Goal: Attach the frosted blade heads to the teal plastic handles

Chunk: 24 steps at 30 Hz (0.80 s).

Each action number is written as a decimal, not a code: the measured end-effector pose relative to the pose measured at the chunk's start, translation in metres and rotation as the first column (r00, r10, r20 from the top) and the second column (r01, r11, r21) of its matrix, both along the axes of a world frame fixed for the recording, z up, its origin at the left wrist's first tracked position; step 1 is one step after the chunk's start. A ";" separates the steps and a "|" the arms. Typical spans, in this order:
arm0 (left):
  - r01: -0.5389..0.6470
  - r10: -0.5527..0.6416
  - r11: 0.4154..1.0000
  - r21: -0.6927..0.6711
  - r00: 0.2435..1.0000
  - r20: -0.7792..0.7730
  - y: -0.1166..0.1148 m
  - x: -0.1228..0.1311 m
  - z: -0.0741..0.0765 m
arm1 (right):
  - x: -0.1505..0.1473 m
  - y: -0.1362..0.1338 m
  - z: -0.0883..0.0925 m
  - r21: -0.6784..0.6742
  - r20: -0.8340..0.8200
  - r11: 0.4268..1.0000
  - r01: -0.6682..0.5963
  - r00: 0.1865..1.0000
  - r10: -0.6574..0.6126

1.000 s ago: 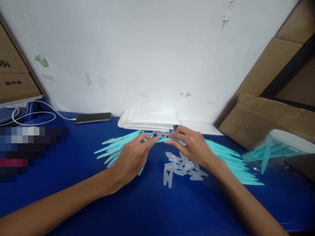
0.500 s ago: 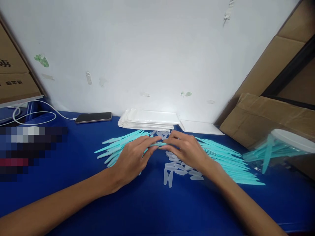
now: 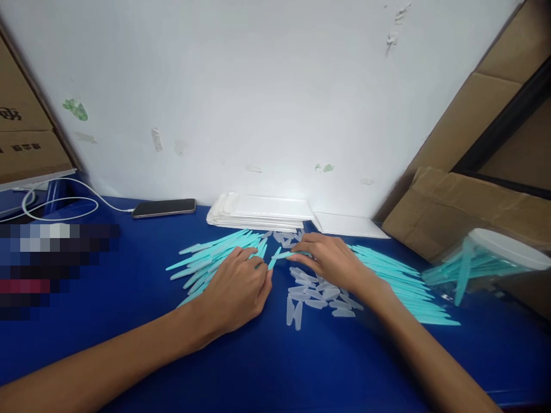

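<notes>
My left hand (image 3: pixel 241 288) is curled over a pile of turquoise eyebrow razors (image 3: pixel 202 261). A slim turquoise razor (image 3: pixel 273 261) sticks out at its thumb and forefinger, apparently pinched there. My right hand (image 3: pixel 329 258) grips another turquoise razor (image 3: pixel 284 255) between thumb and fingers, its paler end pointing left. The two razor tips nearly meet or cross; I cannot tell if they touch. Just below my right hand are scattered translucent blade caps (image 3: pixel 316 303), with more small caps (image 3: pixel 284 238) beyond the fingers. A second fan of turquoise razors (image 3: pixel 398 284) is partly covered by my right wrist.
White flat packets (image 3: pixel 262 205) are stacked against the wall. A clear tub (image 3: pixel 512 246) with a white lid, holding razors, lies at the right by a cardboard box (image 3: pixel 486 212). A phone (image 3: pixel 164 208) on a white cable rests at the back left of the blue table (image 3: pixel 275 367).
My hands, close together at the centre before, are now apart: the left has moved down and curled over the left pile. My right hand has shifted slightly right, still gripping a razor.
</notes>
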<state>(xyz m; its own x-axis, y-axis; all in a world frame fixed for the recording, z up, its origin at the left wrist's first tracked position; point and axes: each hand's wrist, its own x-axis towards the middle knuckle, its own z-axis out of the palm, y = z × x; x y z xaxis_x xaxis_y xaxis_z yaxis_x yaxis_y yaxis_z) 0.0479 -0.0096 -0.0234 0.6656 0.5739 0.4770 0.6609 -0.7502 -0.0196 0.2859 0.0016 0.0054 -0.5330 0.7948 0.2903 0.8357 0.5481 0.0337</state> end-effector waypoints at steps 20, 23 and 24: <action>-0.140 0.158 0.985 0.098 0.963 -0.216 0.012 -0.009 0.004 | -0.001 0.001 -0.002 -0.054 0.007 0.997 -0.050 0.999 0.050; -0.168 0.188 0.981 0.102 0.952 -0.241 0.012 -0.009 0.005 | -0.001 0.001 0.000 -0.076 -0.005 0.996 -0.055 0.998 0.055; -0.174 0.192 0.980 0.095 0.950 -0.245 0.012 -0.008 0.006 | -0.001 0.001 0.000 -0.081 -0.009 0.995 -0.056 0.998 0.056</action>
